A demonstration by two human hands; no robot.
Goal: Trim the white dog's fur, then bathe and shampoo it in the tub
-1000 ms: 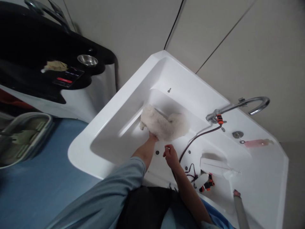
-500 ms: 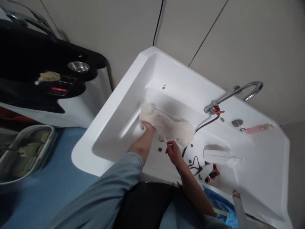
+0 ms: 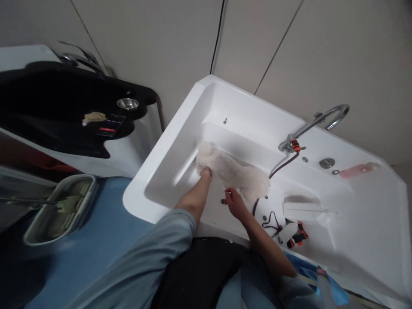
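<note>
Left hand partly hidden by pale fur; phone text blurred.

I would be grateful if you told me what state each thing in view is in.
Fluffy white dog: in the tub.
Left hand: against the dog.
Right hand: fingers curled, grip contents unclear.
Faucet: no water visible at the spout.
Hose: attached at the faucet.
Pink bottle: lying on its side.
Phone: screen lit.
Metal bowl: upright.
</note>
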